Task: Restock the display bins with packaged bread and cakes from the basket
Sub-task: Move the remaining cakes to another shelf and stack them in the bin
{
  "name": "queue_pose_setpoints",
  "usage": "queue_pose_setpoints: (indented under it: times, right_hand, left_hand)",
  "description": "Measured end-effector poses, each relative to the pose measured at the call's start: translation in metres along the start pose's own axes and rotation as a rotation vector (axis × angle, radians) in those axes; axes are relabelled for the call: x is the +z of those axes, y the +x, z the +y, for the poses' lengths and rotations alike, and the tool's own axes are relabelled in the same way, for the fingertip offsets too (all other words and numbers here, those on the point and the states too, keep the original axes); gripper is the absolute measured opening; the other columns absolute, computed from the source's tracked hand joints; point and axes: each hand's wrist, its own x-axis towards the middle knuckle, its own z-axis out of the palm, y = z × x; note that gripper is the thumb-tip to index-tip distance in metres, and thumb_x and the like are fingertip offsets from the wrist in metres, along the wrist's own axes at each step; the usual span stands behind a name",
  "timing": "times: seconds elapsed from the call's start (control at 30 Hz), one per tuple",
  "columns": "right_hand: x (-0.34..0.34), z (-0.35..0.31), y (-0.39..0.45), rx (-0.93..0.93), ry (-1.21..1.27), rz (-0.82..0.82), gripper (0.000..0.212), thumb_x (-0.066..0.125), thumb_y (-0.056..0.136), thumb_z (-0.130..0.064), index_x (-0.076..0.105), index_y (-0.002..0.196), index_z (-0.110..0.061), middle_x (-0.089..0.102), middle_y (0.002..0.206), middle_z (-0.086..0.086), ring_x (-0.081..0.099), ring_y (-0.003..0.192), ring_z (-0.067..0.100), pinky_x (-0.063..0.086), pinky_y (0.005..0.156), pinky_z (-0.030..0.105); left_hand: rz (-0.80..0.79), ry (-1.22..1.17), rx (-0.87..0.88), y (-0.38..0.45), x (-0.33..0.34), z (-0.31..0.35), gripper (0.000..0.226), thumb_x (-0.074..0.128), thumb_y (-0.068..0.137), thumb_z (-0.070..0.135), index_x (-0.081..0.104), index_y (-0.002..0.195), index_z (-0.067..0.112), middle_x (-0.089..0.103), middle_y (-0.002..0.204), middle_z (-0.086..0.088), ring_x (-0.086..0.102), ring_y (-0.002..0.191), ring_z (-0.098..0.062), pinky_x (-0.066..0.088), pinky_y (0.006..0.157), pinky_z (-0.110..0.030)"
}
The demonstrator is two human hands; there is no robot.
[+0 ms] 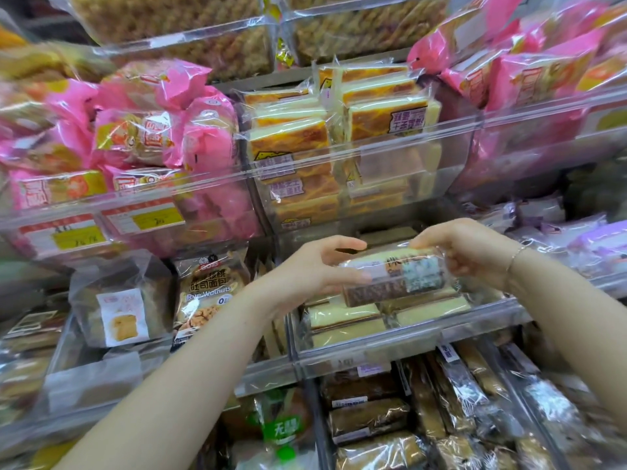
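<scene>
Head camera looks down, close, at shelf bins (390, 337).

Bright, plastic glare, blurred warped edges

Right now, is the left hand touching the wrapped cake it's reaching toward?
Touching. The head view shows the left hand with fingers on the wrapped cake's left end.

Cake pack (393, 278) above bin (407, 330)
</scene>
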Motion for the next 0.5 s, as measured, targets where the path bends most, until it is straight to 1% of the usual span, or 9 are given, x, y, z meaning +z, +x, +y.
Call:
queue_pose_setpoints:
  times: [0.07,0.1,0.17,0.23,0.3,0.37,0.4,0.47,0.5]
  right_hand:
    - [0.0,0.001,-0.004,0.062,0.04,-0.025,0.02,0.069,0.072,-0.024,0.061,0.078,-0.007,0.033,0.059,0.004,0.029,0.044,0.011,0.024,0.039,0.019]
    - [-0.001,0.002,-0.006,0.078,0.074,-0.05,0.027,0.07,0.069,-0.032,0.059,0.078,-0.008,0.042,0.061,0.006,0.038,0.05,0.016,0.034,0.048,0.022]
    - [-0.009,0.007,-0.007,0.066,0.152,-0.087,0.048,0.067,0.07,-0.048,0.065,0.094,-0.007,0.061,0.088,0.016,0.055,0.079,0.03,0.045,0.077,0.036]
    - [-0.017,0.012,-0.008,0.033,0.284,-0.164,0.057,0.066,0.073,-0.056,0.068,0.11,-0.014,0.066,0.111,0.012,0.061,0.104,0.028,0.047,0.094,0.046]
    - [-0.018,0.013,-0.011,0.018,0.497,-0.339,0.053,0.069,0.078,-0.045,0.062,0.123,-0.017,0.064,0.121,0.014,0.059,0.115,0.032,0.049,0.093,0.051]
    - [-0.009,0.011,-0.013,-0.009,0.608,-0.402,0.05,0.068,0.082,-0.026,0.055,0.128,-0.013,0.062,0.123,0.02,0.059,0.114,0.037,0.053,0.087,0.046]
    - [-0.003,0.01,-0.012,-0.015,0.593,-0.351,0.046,0.067,0.082,-0.022,0.055,0.125,-0.01,0.064,0.118,0.02,0.063,0.108,0.035,0.056,0.081,0.041]
    - [0.01,0.008,-0.012,-0.027,0.494,-0.149,0.035,0.065,0.084,-0.023,0.057,0.116,-0.01,0.07,0.105,0.017,0.07,0.091,0.027,0.057,0.07,0.034]
    - [0.016,0.008,-0.012,-0.046,0.429,-0.055,0.031,0.064,0.086,-0.023,0.057,0.114,-0.011,0.071,0.101,0.016,0.071,0.084,0.024,0.056,0.069,0.033]
  left_hand:
    - [0.044,-0.022,0.013,0.001,0.004,-0.004,0.038,0.079,0.077,0.031,0.067,0.113,0.033,0.065,0.115,0.006,0.066,0.093,0.002,0.052,0.068,-0.011]
    - [0.051,-0.062,0.005,0.001,0.006,-0.004,0.034,0.076,0.08,0.027,0.068,0.113,0.028,0.068,0.112,0.004,0.068,0.09,0.001,0.051,0.065,-0.011]
    - [0.045,-0.154,-0.031,0.002,0.007,-0.007,0.028,0.07,0.086,0.026,0.069,0.113,0.021,0.072,0.106,-0.001,0.07,0.09,-0.009,0.053,0.069,-0.019]
    - [0.042,-0.283,-0.057,0.002,0.011,-0.006,0.026,0.065,0.09,0.027,0.069,0.111,0.013,0.073,0.103,-0.007,0.07,0.088,-0.017,0.055,0.071,-0.026]
    - [0.036,-0.463,-0.083,0.002,0.014,-0.004,0.025,0.06,0.093,0.026,0.07,0.108,0.008,0.073,0.102,-0.013,0.071,0.089,-0.022,0.057,0.071,-0.028]
    - [0.042,-0.563,-0.126,0.002,0.018,-0.002,0.025,0.056,0.095,0.03,0.07,0.105,0.012,0.073,0.101,-0.012,0.071,0.089,-0.022,0.059,0.073,-0.03]
    - [0.056,-0.504,-0.151,0.002,0.021,-0.001,0.026,0.054,0.096,0.033,0.069,0.106,0.014,0.073,0.103,-0.011,0.07,0.09,-0.022,0.058,0.076,-0.031]
    - [0.095,-0.192,-0.17,0.004,0.028,0.0,0.034,0.05,0.097,0.043,0.068,0.11,0.018,0.07,0.109,-0.006,0.065,0.094,-0.022,0.053,0.088,-0.032]
    - [0.123,-0.038,-0.157,0.004,0.031,0.001,0.036,0.049,0.096,0.046,0.068,0.112,0.02,0.069,0.112,-0.003,0.064,0.098,-0.021,0.051,0.094,-0.034]
